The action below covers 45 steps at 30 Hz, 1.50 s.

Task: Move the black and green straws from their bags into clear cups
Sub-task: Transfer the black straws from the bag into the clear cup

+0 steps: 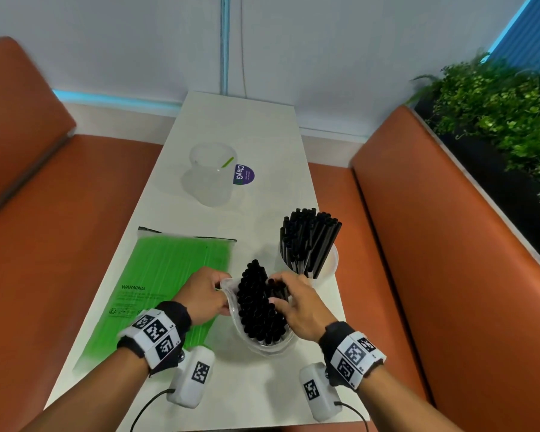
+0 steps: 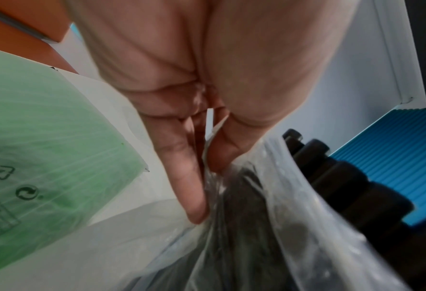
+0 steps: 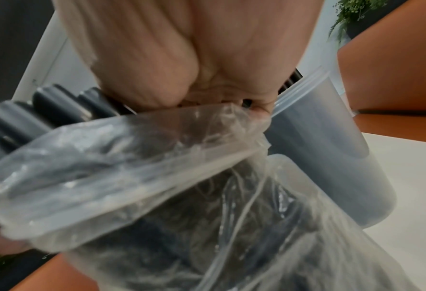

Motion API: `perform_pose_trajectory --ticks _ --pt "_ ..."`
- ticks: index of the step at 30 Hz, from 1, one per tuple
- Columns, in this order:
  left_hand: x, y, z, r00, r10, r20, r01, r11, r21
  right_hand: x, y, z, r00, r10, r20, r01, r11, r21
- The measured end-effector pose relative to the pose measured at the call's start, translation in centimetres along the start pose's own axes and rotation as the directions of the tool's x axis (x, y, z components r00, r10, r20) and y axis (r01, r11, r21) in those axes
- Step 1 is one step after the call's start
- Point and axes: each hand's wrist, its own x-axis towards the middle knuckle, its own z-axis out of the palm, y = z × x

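A clear plastic bag [image 1: 262,341] full of black straws [image 1: 256,300] stands open near the table's front. My left hand [image 1: 223,291] pinches the bag's left rim; the left wrist view shows finger and thumb [image 2: 207,157] pressed on the film [image 2: 269,226]. My right hand [image 1: 276,293] curls round a bunch of the black straws [image 3: 45,110] at the bag's mouth [image 3: 132,167]. A clear cup [image 1: 328,263] packed with black straws [image 1: 309,238] stands just behind it. A bag of green straws [image 1: 162,275] lies flat on the left. Farther back, another clear cup [image 1: 211,173] holds one green straw [image 1: 227,162].
The white table [image 1: 262,126] is narrow and runs away from me to the wall. Orange bench seats [image 1: 449,244] flank it on both sides. A round purple sticker [image 1: 243,174] lies beside the far cup. Green plants [image 1: 496,107] stand at the right.
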Motion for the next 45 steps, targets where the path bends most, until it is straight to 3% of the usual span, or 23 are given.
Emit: perform_pose_trajectory --ticks 3,9,13,17,19,23,27,30,33,38,42,45 --pt "0.1 -0.2 -0.1 1.0 -0.003 -0.01 0.002 1.0 -0.028 -0.1 0.0 -0.3 0.998 -0.063 -0.019 0.063 0.998 -0.007" --pt "0.2 -0.7 -0.4 1.0 -0.011 -0.019 0.009 0.998 -0.065 -0.5 -1.1 -3.6 0.994 -0.015 -0.106 0.023 0.997 0.074" --pt "0.1 -0.6 -0.4 1.0 -0.007 -0.001 0.007 0.998 -0.067 -0.9 -3.6 -7.8 0.976 -0.097 -0.193 0.122 0.985 0.12" --pt "0.0 -0.5 -0.4 1.0 -0.008 -0.021 0.007 0.999 -0.053 -1.4 -5.9 -13.3 0.936 -0.153 -0.317 0.226 0.952 0.208" --pt "-0.4 -0.3 -0.3 1.0 -0.008 -0.026 0.006 0.998 -0.063 -1.7 -6.6 -16.1 0.897 -0.207 -0.39 0.291 0.942 0.169" --pt "-0.5 -0.5 -0.5 0.999 -0.007 -0.033 0.005 0.998 -0.058 -1.1 -6.6 -19.5 0.852 -0.199 -0.484 0.276 0.957 0.093" --pt "-0.4 -0.5 -0.8 1.0 -0.013 -0.024 0.012 0.999 -0.053 1.3 -4.6 -17.4 0.863 -0.081 -0.498 0.108 0.994 0.025" --pt "-0.1 -0.6 -0.8 1.0 -0.024 -0.005 0.024 0.998 -0.062 3.1 -2.3 -13.4 0.888 0.027 -0.46 0.022 0.995 0.102" --pt "0.4 -0.8 -0.8 0.999 -0.04 0.007 0.04 0.996 -0.084 4.3 0.3 -9.9 0.921 0.139 -0.365 -0.095 0.986 0.137" --pt "0.6 -0.8 -0.9 0.999 -0.046 0.027 0.048 0.995 -0.092 5.0 3.4 -7.1 0.938 0.316 -0.145 -0.316 0.948 0.021" --pt "1.0 -0.9 -0.9 0.998 -0.049 0.025 0.051 0.996 -0.073 4.4 3.3 -7.5 0.934 0.3 -0.192 -0.297 0.954 0.047" --pt "1.0 -1.0 -1.0 0.998 -0.051 0.031 0.053 0.996 -0.078 2.5 1.7 -8.9 0.919 0.141 -0.369 -0.113 0.989 0.095"
